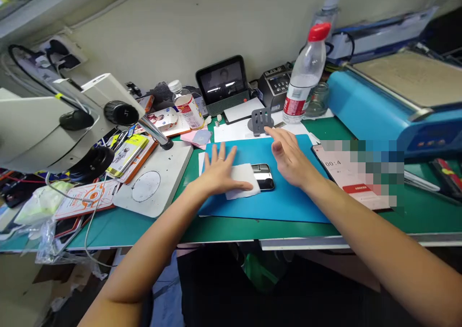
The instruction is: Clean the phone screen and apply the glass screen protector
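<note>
The blue mat (288, 206) lies squarely before the person, its near edge running side to side. On its left half the left hand (220, 173) rests palm down, released and spread wide, the fingers fanned and the thumb laid across a white cloth (249, 173); it touches the cloth without gripping it. A black-and-silver device (266, 183) pokes out from under that cloth around the mat's middle, its rounded right end pointing toward the mat's right side. It seems to lie with its long axis crosswise, though the covered part keeps me from being sure.

Over the mat's right half the right hand (292, 163) is open and empty, fingers nearly together, thumb apart, angled away from the person. A fingertip overlaps the grey stand (260, 120) beyond the mat; I can't tell whether they touch.

Just right of the mat sits a phone with a pink screen (346, 173); left of it, a pale microscope base (169, 168). Farther beyond stand a red-capped bottle (303, 81) and a dark display (222, 79).
</note>
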A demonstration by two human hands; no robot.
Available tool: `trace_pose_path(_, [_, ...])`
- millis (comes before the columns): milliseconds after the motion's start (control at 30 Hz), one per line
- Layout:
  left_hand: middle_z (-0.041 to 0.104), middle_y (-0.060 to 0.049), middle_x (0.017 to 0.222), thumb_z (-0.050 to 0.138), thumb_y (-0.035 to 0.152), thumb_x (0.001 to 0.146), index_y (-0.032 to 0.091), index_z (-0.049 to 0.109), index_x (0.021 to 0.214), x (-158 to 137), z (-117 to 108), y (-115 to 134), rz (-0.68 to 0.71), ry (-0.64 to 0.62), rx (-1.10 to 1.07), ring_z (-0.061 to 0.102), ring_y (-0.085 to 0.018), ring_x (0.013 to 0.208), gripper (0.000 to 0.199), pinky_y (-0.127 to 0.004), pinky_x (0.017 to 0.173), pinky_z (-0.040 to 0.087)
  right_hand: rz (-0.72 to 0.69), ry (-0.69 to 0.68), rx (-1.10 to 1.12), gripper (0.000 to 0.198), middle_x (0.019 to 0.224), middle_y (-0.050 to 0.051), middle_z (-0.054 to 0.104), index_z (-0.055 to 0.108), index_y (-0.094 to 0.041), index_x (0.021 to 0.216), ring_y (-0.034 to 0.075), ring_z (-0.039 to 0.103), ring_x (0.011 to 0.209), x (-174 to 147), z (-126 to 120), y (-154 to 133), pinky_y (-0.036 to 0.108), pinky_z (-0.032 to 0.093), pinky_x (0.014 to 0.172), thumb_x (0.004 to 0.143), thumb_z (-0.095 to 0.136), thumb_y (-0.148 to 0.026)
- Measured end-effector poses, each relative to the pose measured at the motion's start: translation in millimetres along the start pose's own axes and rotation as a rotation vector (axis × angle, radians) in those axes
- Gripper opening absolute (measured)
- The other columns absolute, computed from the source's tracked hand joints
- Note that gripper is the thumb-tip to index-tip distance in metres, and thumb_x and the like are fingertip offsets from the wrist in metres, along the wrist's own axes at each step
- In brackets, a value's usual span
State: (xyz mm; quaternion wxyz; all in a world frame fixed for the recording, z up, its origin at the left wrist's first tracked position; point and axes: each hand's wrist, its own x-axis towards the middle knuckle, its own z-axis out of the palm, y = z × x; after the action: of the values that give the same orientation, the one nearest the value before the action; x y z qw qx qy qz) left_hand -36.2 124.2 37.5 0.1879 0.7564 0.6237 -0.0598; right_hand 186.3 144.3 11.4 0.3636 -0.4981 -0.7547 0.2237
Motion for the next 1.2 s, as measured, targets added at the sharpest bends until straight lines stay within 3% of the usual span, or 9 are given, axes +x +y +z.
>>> trace_pose_path(167, [-0.016, -0.017, 0.173, 0.077, 0.084, 0.064, 0.023, 0.009, 0.168, 10, 5, 22, 0.124, 0.053, -0.095, -0.021, -0.043, 0.157, 0.138, -0.069, 0.126, -0.004, -0.096, -0.063, -0.074, 0.104, 0.15, 0.02, 0.058, 0.057, -0.017, 0.148, 0.038, 0.047, 0.146, 5, 3, 3, 0.064, 0.032, 0.124, 0.089, 0.005, -0.086])
trace_pose_path(400, [-0.014, -0.019, 0.173, 0.076, 0.086, 0.062, 0.023, 0.01, 0.168, -12, 2, -38, 0.12, 0.113, -0.116, -0.02, -0.048, 0.157, 0.14, -0.073, 0.124, -0.005, -0.043, -0.094, -0.096, 0.099, 0.151, 0.019, 0.058, 0.059, -0.02, 0.145, 0.039, 0.05, 0.144, 11, 5, 5, 0.063, 0.037, 0.121, 0.091, 0.008, -0.085])
trace_pose_path(500, [-0.004, -0.022, 0.175, 0.081, 0.08, 0.062, 0.02, 0.017, 0.167, -3, -4, -54, 0.106, 0.213, -0.094, -0.01, -0.051, 0.159, 0.137, -0.074, 0.124, 0.001, -0.038, -0.139, -0.128, 0.093, 0.15, 0.018, 0.059, 0.06, -0.019, 0.144, 0.039, 0.053, 0.142, 15, 0, -9, 0.061, 0.04, 0.119, 0.094, 0.014, -0.083])
trace_pose_path(600, [0.017, -0.024, 0.173, 0.079, 0.07, 0.075, 0.017, 0.033, 0.161, 15, -9, -53, 0.14, 0.319, -0.067, 0.007, -0.05, 0.16, 0.111, -0.072, 0.125, 0.012, -0.144, -0.306, -0.221, 0.07, 0.142, 0.015, 0.067, 0.065, -0.022, 0.137, 0.036, 0.062, 0.133, 27, -4, -34, 0.056, 0.05, 0.111, 0.098, 0.037, -0.073])
trace_pose_path(700, [0.04, -0.019, 0.165, 0.071, 0.053, 0.091, 0.018, 0.054, 0.146, 27, -7, -47, 0.229, 0.392, -0.027, 0.029, -0.04, 0.157, 0.067, -0.061, 0.127, 0.022, -0.307, -0.499, -0.268, 0.045, 0.121, 0.01, 0.077, 0.073, -0.025, 0.118, 0.031, 0.072, 0.112, 43, 1, -52, 0.049, 0.058, 0.094, 0.1, 0.05, -0.06])
trace_pose_path(800, [0.061, -0.013, 0.144, 0.059, 0.037, 0.101, 0.018, 0.065, 0.127, 25, -3, -44, 0.3, 0.437, 0.009, 0.055, -0.031, 0.135, 0.032, -0.047, 0.115, 0.042, -0.464, -0.489, -0.237, 0.031, 0.108, 0.01, 0.077, 0.074, -0.022, 0.107, 0.028, 0.072, 0.1, 50, 12, -49, 0.044, 0.058, 0.086, 0.102, 0.054, -0.044])
trace_pose_path(867, [0.068, -0.01, 0.127, 0.048, 0.028, 0.106, 0.02, 0.067, 0.122, 18, 0, -44, 0.327, 0.443, 0.028, 0.063, -0.028, 0.119, 0.026, -0.043, 0.1, 0.049, -0.534, -0.437, -0.202, 0.025, 0.108, 0.011, 0.076, 0.074, -0.02, 0.111, 0.027, 0.071, 0.102, 47, 18, -40, 0.041, 0.057, 0.086, 0.102, 0.057, -0.037])
trace_pose_path(1000, [0.07, -0.009, 0.104, 0.041, 0.018, 0.104, 0.019, 0.067, 0.11, 3, 5, -41, 0.385, 0.419, 0.069, 0.064, -0.027, 0.099, 0.026, -0.041, 0.085, 0.051, -0.558, -0.432, -0.202, 0.025, 0.114, 0.014, 0.074, 0.071, -0.018, 0.117, 0.028, 0.068, 0.106, 33, 22, -27, 0.043, 0.056, 0.09, 0.1, 0.061, -0.034])
trace_pose_path(1200, [0.068, -0.007, 0.096, 0.046, 0.019, 0.101, 0.018, 0.063, 0.104, -2, 9, -31, 0.42, 0.39, 0.105, 0.063, -0.026, 0.089, 0.018, -0.04, 0.077, 0.052, -0.505, -0.465, -0.264, 0.019, 0.108, 0.011, 0.074, 0.071, -0.017, 0.113, 0.025, 0.067, 0.1, 26, 25, -25, 0.039, 0.057, 0.087, 0.1, 0.062, -0.026])
